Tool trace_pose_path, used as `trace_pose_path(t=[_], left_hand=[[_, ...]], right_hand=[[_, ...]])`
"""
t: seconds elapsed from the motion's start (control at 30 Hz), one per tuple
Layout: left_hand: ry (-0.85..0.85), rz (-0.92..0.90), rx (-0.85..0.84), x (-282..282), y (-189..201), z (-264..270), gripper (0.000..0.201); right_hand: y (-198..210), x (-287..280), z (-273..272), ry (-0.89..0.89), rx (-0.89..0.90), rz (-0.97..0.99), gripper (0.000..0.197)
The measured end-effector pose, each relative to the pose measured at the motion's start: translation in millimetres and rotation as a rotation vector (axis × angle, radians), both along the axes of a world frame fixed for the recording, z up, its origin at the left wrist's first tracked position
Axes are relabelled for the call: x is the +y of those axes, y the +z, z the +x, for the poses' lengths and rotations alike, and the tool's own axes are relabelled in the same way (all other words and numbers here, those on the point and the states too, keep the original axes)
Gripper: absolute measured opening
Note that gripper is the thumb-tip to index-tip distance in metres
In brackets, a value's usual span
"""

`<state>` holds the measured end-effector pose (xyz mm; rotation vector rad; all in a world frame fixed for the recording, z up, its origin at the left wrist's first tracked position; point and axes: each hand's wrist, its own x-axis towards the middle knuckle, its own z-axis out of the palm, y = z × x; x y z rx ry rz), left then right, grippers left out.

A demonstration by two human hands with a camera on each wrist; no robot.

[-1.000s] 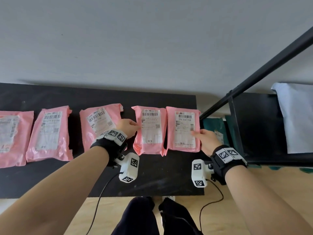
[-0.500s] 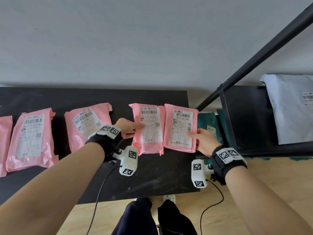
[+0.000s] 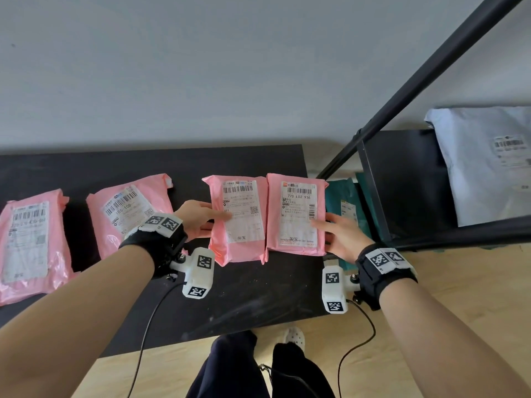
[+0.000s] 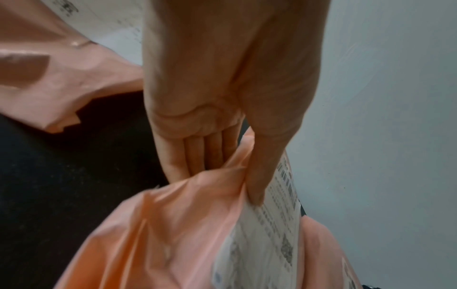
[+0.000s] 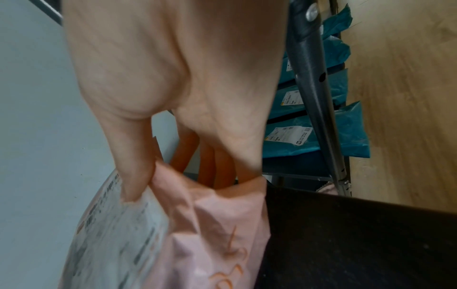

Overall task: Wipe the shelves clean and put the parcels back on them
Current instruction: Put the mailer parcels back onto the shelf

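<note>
Gripping two crinkly pink plastic parcels (image 3: 267, 216), left hand (image 3: 198, 218), right hand (image 3: 342, 239).

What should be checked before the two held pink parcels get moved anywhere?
1. Left hand grip on the left-held pink plastic mailer parcel: thumb on the label, fingers under the edge. Ok.
2. Right hand grip on the right-held pink plastic mailer parcel: thumb on top, fingers beneath. Ok.
3. Both held parcels label side up. Ok.
4. Held parcels apart from the third pink mailer parcel to the left. Ok.
5. Black shelf board wiped clean: pale smudges show near the front. Not ok.
6. Parcels fully lifted off the board. Cannot tell.
</note>
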<state>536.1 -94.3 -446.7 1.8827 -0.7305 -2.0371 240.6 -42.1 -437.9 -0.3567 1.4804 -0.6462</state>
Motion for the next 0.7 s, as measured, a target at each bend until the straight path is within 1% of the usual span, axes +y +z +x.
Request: trace_pose_path(t=[0.2,0.27,0.37,0.53,0.63,0.7], left_hand=[[-0.069,-0.021,0.063,18.0,13.4,4.1,0.036],[-0.083,-0.04,0.082,29.4,19.4,1.7,0.035],[-0.088,-0.068,0.098,52.1,28.8,-6.7,0.03],[-0.115,-0.099,0.109,106.2,42.8,-34.2,0.03],[-0.155,-0.124,0.108,147.6,53.2,-60.2,0.031],[-0.18,-0.135,0.103,177.4,59.4,-82.5,0.033]], right_hand=[[9.8,23.9,-9.0,0.019,-0.016,-0.005,0.031],[14.8,36.9,-14.4,0.027,-0.027,-0.022,0.036],[23.6,61.8,-24.7,0.015,-0.048,-0.054,0.034],[33.4,123.7,-50.8,-0.03,-0.066,-0.1,0.037],[40.6,174.0,-75.6,-0.041,-0.049,-0.135,0.034],[43.3,211.1,-97.3,-0.06,-0.051,-0.149,0.038]])
